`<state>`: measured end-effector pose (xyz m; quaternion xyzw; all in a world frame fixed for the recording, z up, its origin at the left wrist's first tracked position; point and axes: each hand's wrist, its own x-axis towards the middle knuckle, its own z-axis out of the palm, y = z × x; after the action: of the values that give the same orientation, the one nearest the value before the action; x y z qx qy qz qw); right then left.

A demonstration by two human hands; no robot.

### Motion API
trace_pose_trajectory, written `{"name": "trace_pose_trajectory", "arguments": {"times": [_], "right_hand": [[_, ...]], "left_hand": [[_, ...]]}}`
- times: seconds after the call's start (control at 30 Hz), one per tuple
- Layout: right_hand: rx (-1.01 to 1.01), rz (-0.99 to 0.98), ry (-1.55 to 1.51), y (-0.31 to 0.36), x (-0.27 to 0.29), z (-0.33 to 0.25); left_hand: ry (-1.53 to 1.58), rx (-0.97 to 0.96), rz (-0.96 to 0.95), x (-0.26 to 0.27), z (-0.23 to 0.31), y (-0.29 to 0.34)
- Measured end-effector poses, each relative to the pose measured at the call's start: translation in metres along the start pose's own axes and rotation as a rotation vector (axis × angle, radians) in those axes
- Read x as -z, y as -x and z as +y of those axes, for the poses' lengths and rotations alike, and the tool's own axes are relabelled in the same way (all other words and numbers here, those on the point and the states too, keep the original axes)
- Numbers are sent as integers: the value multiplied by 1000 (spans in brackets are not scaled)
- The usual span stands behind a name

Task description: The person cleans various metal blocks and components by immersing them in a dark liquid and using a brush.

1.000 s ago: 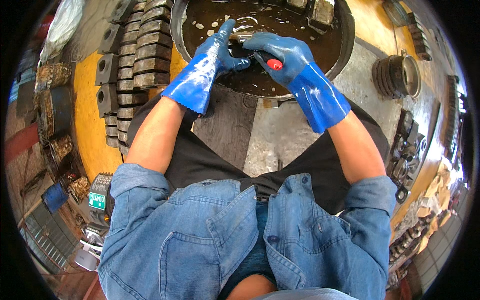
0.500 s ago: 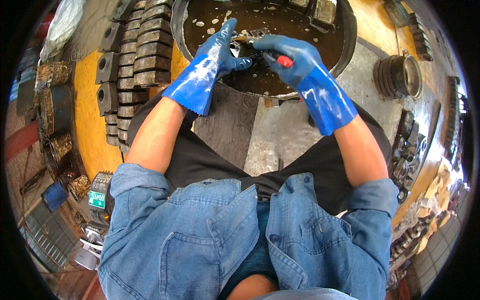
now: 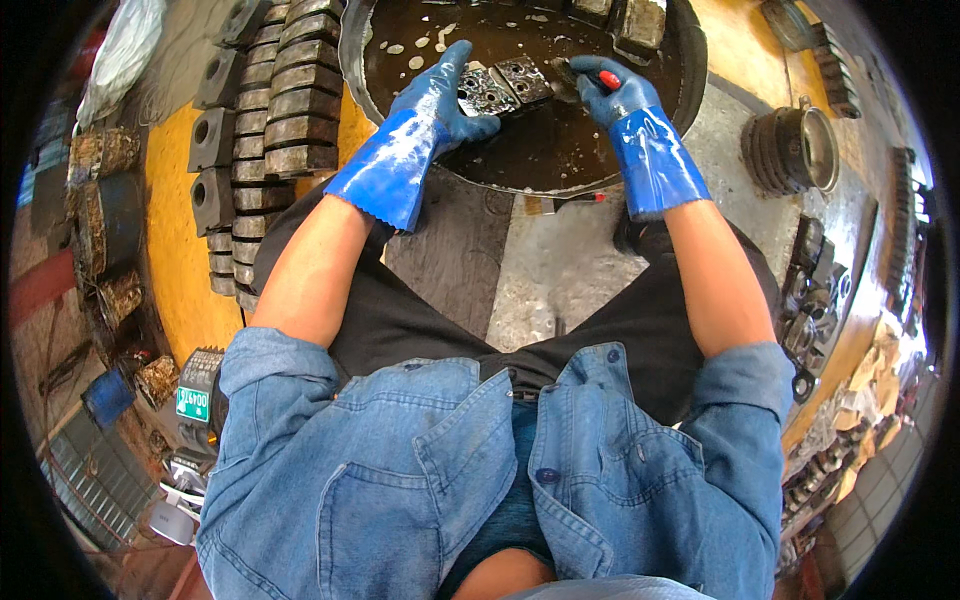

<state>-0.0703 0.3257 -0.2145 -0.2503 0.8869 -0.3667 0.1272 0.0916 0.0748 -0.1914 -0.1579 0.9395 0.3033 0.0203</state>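
Both my hands wear long blue rubber gloves and reach into a round basin [image 3: 690,60] of dark oily liquid. My left hand [image 3: 445,95] grips a greasy grey metal block [image 3: 500,88] with holes, lifted just above the liquid. My right hand [image 3: 615,90] is closed around a red-handled brush [image 3: 608,78] whose head presses on the block's right end. More metal blocks [image 3: 640,20] lie at the basin's far edge.
Rows of similar metal blocks [image 3: 290,90] are stacked on the yellow floor at left. A ribbed round metal part [image 3: 795,150] sits at right, with more dark parts [image 3: 815,310] along the right edge. Rusty pieces [image 3: 105,200] lie far left.
Both hands have shifted further into the basin, and the right hand with the brush has moved right and away from me along the block.
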Motion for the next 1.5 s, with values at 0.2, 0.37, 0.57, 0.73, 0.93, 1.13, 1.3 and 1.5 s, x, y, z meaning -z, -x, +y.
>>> {"name": "trace_pose_trajectory", "arguments": {"times": [0.2,0.37,0.57,0.73,0.93,1.13,1.3,1.5], "right_hand": [[-151,-154,-360,-24,-24,57],[101,-62,-604,20,27,-73],[-37,-173,-489,6,7,-81],[68,-190,-689,-2,29,-80],[-8,-122,-596,-10,-6,-62],[-2,-200,-446,4,11,-81],[181,-177,-408,1,25,-71],[240,-368,-84,8,43,-92]], "left_hand": [[5,35,-54,5,17,-2],[-29,-27,39,5,10,5],[20,-12,5,1,1,1],[15,-23,58,-2,1,1],[190,74,-50,3,9,-1],[81,23,30,-1,4,1],[42,28,27,2,10,2],[-1,-1,53,-2,3,2]]}}
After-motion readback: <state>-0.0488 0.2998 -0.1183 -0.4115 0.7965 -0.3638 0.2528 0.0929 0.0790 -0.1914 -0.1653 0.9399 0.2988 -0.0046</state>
